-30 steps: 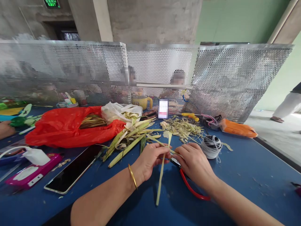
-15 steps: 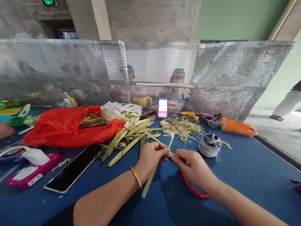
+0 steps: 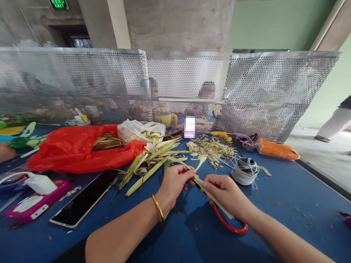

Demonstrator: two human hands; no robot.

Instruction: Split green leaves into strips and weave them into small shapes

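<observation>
"Husk strips (image 3: 201,163), where are they?"

"Centre of the frame. Left hand (image 3: 174,184) has its grip clamped where they meet; right hand (image 3: 229,191) has its grip closed on one slanting lower right."

"Red handle (image 3: 233,229)?"

"Below the right hand, on the worktop (image 3: 285,204)."

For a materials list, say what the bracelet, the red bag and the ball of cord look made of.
Bracelet: probably metal, polished gold-coloured; it shines.
Red bag: thin, glossy plastic film, judging by its crinkles and highlights.
Ball of cord: matt pale strands, cotton or synthetic; I can't tell which.
</observation>
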